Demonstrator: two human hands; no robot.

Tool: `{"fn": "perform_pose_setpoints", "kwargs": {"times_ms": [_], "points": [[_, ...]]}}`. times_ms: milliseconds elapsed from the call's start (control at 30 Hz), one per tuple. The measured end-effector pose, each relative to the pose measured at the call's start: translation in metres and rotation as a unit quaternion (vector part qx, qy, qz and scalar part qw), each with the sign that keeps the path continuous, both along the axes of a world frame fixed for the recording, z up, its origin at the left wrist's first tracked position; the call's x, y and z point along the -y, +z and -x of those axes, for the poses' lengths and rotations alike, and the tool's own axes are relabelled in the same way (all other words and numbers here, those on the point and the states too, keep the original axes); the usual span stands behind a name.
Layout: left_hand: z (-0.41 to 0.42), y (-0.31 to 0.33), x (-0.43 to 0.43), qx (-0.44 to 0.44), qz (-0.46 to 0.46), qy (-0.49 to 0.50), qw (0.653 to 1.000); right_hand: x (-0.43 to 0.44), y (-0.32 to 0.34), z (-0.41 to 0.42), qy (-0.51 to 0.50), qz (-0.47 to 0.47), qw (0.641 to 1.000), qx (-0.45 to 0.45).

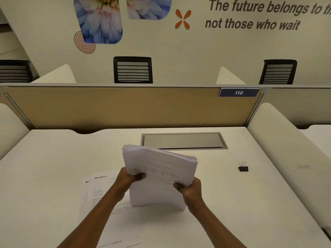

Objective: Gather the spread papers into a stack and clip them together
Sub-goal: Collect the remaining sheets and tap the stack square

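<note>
At desk centre, the stack of papers [159, 169] stands near-upright, bowed, its lower edge at or just above the white desk [223, 203] — contact cannot be confirmed. Left hand [128, 177] grips the stack's 9 o'clock edge; right hand [190, 189] grips its 4 o'clock edge, fingers curled tight. Loose printed sheets [100, 190] lie flat at 8 o'clock of the stack. Black binder clip [243, 167] sits at 3 o'clock — well apart, untouched.
</note>
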State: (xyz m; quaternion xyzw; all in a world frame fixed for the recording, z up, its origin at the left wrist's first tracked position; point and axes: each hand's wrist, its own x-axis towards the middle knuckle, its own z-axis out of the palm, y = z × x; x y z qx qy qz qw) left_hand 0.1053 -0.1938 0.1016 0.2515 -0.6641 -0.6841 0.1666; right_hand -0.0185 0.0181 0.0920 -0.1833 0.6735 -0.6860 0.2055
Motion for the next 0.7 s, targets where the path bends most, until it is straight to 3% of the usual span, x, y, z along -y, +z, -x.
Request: {"fn": "perform_pose_setpoints", "kwargs": {"times_ms": [267, 500, 700], "points": [[0.008, -0.013, -0.031, -0.043, -0.051, 0.187, 0.980, 0.006, -0.005, 0.002, -0.036, -0.007, 0.999, 0.020], [0.008, -0.014, -0.039, -0.067, -0.013, 0.215, 0.974, 0.011, -0.010, 0.002, -0.062, -0.017, 0.998, 0.026], [0.016, -0.015, -0.042, -0.009, 0.018, 0.232, 0.972, 0.014, -0.008, 0.004, -0.054, -0.044, 0.997, 0.022]]}}
